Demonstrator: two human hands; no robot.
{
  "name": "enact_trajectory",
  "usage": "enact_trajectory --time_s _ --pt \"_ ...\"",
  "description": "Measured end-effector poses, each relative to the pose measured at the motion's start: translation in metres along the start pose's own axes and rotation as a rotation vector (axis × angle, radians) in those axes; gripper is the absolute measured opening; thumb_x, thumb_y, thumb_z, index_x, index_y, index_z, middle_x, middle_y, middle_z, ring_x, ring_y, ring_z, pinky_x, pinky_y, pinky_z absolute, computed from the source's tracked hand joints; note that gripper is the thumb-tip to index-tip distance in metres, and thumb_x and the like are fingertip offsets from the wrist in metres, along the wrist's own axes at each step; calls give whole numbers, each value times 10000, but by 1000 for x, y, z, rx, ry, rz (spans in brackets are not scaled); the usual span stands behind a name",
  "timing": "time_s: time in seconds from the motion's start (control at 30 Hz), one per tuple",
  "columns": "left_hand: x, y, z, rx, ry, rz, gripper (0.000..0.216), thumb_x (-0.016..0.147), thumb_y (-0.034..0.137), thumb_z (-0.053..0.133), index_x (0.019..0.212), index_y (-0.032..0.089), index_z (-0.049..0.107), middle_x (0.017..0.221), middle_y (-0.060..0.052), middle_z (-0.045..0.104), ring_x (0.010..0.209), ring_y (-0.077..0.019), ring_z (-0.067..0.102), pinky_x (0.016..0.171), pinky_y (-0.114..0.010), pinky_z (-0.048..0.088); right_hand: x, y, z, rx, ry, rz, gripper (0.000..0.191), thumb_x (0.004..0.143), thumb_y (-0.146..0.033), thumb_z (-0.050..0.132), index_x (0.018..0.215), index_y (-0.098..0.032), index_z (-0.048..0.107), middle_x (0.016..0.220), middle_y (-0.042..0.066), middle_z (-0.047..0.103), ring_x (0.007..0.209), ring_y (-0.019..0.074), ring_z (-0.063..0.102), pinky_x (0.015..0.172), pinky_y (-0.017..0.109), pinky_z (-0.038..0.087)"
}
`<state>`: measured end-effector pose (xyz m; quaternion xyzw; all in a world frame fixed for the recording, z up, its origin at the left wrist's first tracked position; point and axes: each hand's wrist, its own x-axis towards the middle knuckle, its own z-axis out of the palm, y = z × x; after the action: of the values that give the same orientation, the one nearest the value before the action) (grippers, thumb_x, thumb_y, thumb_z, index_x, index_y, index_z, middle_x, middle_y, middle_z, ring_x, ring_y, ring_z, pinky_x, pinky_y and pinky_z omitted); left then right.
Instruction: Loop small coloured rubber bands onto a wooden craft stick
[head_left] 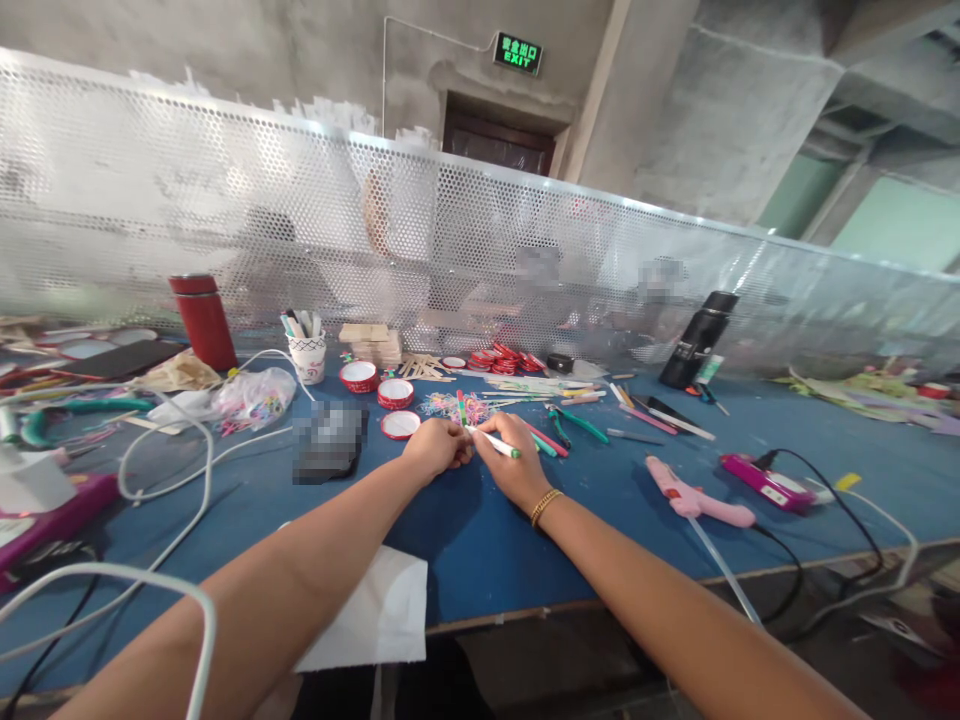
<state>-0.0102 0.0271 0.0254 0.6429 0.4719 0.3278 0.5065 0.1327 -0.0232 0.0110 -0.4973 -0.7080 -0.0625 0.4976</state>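
My right hand [519,468] is closed round a white marker pen [501,444] with a green end, its tip pointing left at my left fingertips. My left hand [437,450] is closed in a pinch just beside it; what its fingers hold is hidden. A narrow red-and-green piece [461,404] rises just beyond both hands. Behind it lies a pile of tiny colourful bands [433,404]. Left of my left hand sits a round red-rimmed white lid or tin [400,426]. Pink and green pens [546,440] and green-handled pliers [589,428] lie right of my right hand.
A pink glue gun [686,494] and a purple power strip [766,482] lie on the right. A phone [330,443], a cup of pens [307,355] and a red flask [204,322] stand left. White cables [208,480] loop there. A perforated screen [480,230] closes the back.
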Motion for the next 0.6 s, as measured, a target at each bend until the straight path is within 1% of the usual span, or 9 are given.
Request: enact_trajectory --time_s 0.2,0.3,0.6 --pt "-6 8 1 -18 17 -15 260 739 293 706 561 135 600 528 -7 613 479 -85 550 496 -197 431 1 3 0 -11 41 53 131 865 -253 560 736 -228 555 746 17 632 761 198 546 720 321 403" --pt "-7 10 1 -17 17 -24 270 732 293 720 554 133 594 526 -5 610 473 -81 546 491 -192 425 1 3 0 -3 44 50 125 869 -259 558 748 -227 557 760 19 638 772 198 551 734 322 408" --pt "-1 2 1 0 -1 3 245 756 290 685 581 133 615 539 -10 616 473 -82 547 489 -191 429 1 -1 -1 21 4 29 117 857 -251 567 744 -223 575 752 16 632 761 195 554 700 314 400"
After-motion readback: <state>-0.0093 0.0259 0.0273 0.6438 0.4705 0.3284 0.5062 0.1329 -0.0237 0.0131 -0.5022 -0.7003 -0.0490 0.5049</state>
